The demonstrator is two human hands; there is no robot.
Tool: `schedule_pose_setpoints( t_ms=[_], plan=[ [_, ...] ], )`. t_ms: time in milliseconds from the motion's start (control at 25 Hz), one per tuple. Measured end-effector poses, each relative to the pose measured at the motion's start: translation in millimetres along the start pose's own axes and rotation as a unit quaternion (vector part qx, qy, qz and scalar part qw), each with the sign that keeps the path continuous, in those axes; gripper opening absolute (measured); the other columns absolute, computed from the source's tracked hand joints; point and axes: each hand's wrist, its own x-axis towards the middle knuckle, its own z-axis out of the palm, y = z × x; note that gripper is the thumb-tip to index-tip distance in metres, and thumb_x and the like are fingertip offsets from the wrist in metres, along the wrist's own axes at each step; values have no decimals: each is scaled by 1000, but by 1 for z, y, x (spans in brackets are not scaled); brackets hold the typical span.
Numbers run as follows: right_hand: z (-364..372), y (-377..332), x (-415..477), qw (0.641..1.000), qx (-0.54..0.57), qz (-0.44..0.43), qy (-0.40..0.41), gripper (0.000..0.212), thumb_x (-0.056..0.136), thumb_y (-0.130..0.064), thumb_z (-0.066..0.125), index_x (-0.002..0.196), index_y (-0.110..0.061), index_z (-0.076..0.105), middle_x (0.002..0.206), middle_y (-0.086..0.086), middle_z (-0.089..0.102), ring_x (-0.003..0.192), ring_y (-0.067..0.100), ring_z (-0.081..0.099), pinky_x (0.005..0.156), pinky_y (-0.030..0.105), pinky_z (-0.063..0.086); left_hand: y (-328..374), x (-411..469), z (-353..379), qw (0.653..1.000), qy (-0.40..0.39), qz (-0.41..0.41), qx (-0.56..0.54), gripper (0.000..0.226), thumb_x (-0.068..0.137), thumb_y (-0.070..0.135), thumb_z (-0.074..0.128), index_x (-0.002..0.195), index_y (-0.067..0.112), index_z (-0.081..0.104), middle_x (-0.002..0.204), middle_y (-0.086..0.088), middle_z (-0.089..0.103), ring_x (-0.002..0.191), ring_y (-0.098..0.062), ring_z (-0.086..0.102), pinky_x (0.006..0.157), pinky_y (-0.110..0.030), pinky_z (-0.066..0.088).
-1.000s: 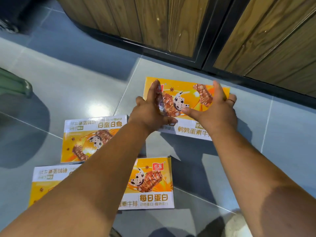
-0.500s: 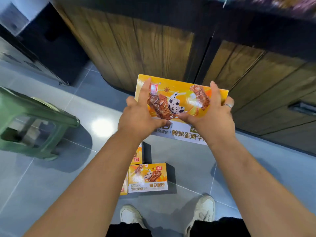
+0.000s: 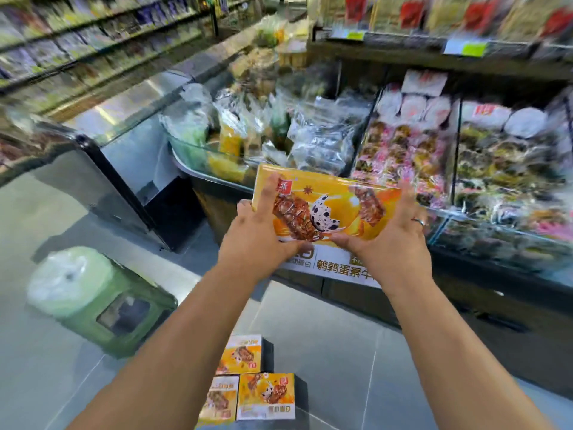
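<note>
The fingers [image 3: 268, 193] of the left hand [image 3: 257, 240] lie long over the printed top of the orange snack box [image 3: 328, 209] near its left end. The thumb is tucked in at the near edge, so the hand grasps the box rather than merely touching it. The right hand [image 3: 393, 237], with a ring on one finger, does the same at the right end, its fingertips reaching toward the far edge. The two thumbs point toward each other beneath the picture of the speckled egg.

The box is held up in the air between the hands, tilted with its top face toward the camera, in front of the glass-fronted display bins [image 3: 496, 187] of wrapped snacks.

It looks like stiff card under glossy film, so it should be light and hold its shape but slip easily. Clamping the two short ends, as here, seems the surest hold. How full it is I cannot tell, as the frame is smeared.

Below, three more boxes [image 3: 265, 395] of the same kind sit on the tiled floor [image 3: 356, 352]. A green stool [image 3: 102, 302] stands to the left.
</note>
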Motion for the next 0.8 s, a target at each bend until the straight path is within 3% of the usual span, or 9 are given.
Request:
schedule_pose_setpoints(
  t_ms=[120,320,560,800],
  plan=[
    [-55,-12,-8,999,14,-36,18,120,59,-61,81,144,-38,0,149,17,29,127,40,43,94,50,44,35,-20,-29,1000,17,6,-20,124,62,65,77,139,56,-19,125,-11,35,110,-39,54,92,-49,47],
    [-116,-13,-41,997,-32,-47,51,117,64,-63,78,144,-42,-5,151,14,26,128,38,44,93,49,46,73,-50,-49,997,10,46,-57,124,65,59,79,143,54,-16,130,-12,34,116,-40,52,95,-47,44],
    [-153,8,-103,993,-10,28,115,110,69,-56,78,142,-46,-3,157,7,17,134,36,39,101,51,43,102,-78,-53,989,-52,131,-37,124,66,60,78,141,53,-20,143,-15,32,121,-37,51,95,-46,45],
    [-202,55,-180,973,1,124,195,108,66,-49,83,141,-47,5,152,2,22,130,29,43,99,47,45,156,-121,-29,961,-118,245,-42,122,66,58,79,140,54,-18,144,-18,29,121,-40,51,98,-48,44]
  ],
)
